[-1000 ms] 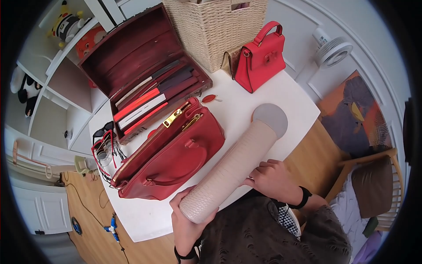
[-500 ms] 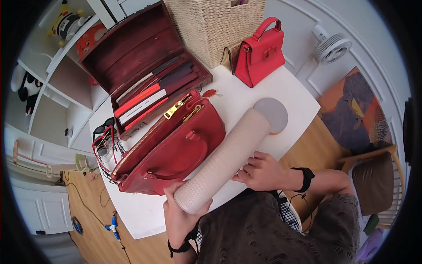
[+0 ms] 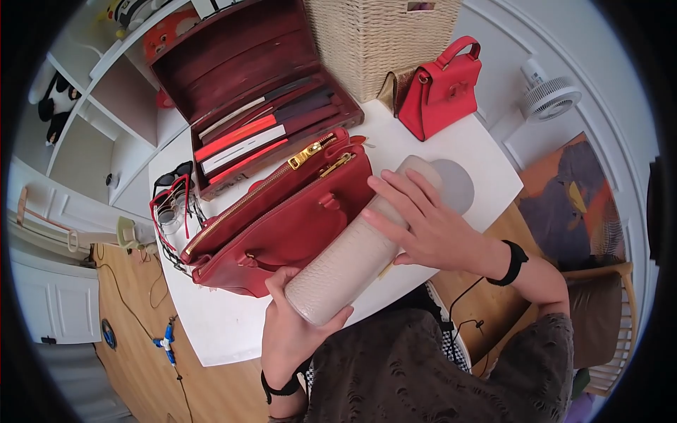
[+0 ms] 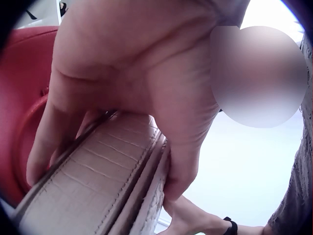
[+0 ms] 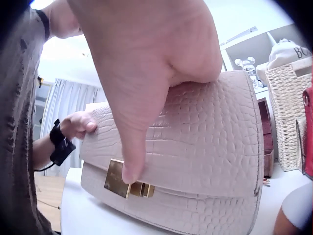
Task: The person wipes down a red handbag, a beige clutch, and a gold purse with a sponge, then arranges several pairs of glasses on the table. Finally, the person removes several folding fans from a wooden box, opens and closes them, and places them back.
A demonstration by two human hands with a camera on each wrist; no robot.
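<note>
A beige crocodile-embossed handbag (image 3: 338, 275) stands over the near part of the white table, its top facing the head camera. My left hand (image 3: 296, 331) grips its near end, fingers on one side and thumb on the other; the left wrist view shows the layered, stitched end panel (image 4: 98, 171). Across the bag's top lies my right hand (image 3: 444, 229), fingers spread over it. In the right wrist view that hand's thumb presses at the gold clasp (image 5: 117, 179) on the front flap. A large red handbag (image 3: 282, 240) with a gold zip is right beside the beige one.
Behind the red bag, an open dark red chest (image 3: 240, 63) holds several books. Sunglasses (image 3: 173, 187) lie at the table's left. A woven basket (image 3: 381, 42), a small red handbag (image 3: 444, 92) and a round grey-topped object (image 3: 458, 187) stand at the back and right.
My right hand has moved from the beige bag's near side up over its top, and its curled fingers have spread. The left hand keeps its grip. The head view has shifted slightly.
</note>
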